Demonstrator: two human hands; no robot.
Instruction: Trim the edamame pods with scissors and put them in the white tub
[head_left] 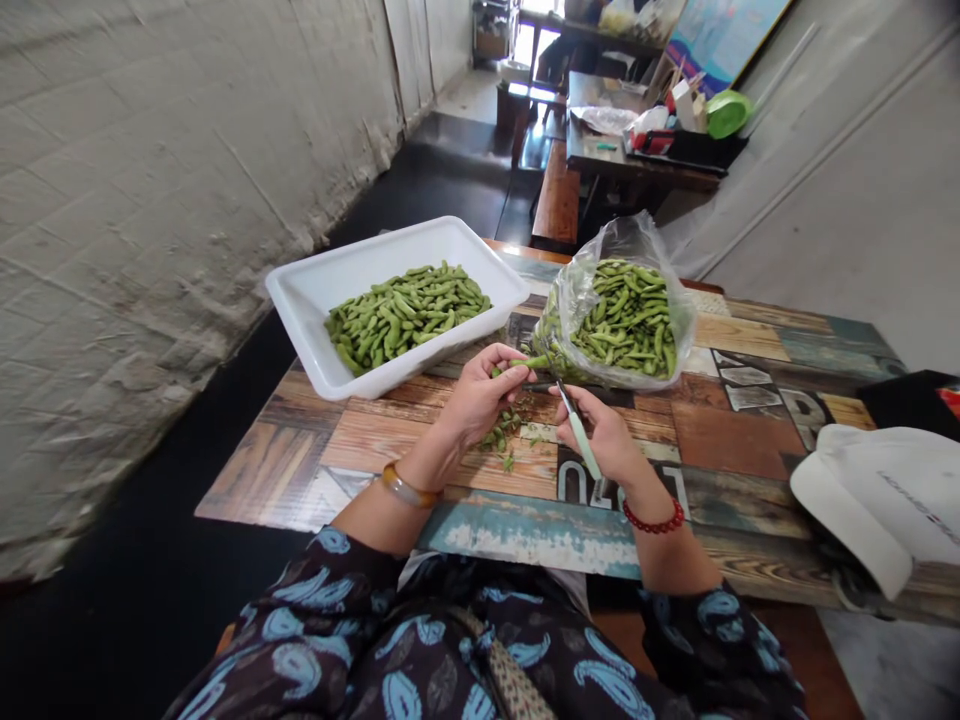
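My left hand (486,390) pinches a green bean pod (531,362) over the table. Just to its right, my right hand (600,430) is closed around scissors (579,436) with pale green handles, whose blades point up toward the pod's end. Small green trimmings (504,430) lie on the wood beneath my hands. Beyond my left hand sits a white plastic tub (300,325) holding a heap of pods (405,315). Behind my right hand stands a clear plastic bag (679,325), open at the top and full of pods (630,315).
The patchwork wood-pattern table (375,445) extends to the right, where a white cap (885,500) lies near a black box (904,400). A rough pale wall (150,200) is on the left. Farther back are a bench (556,195) and another table (592,150) with clutter.
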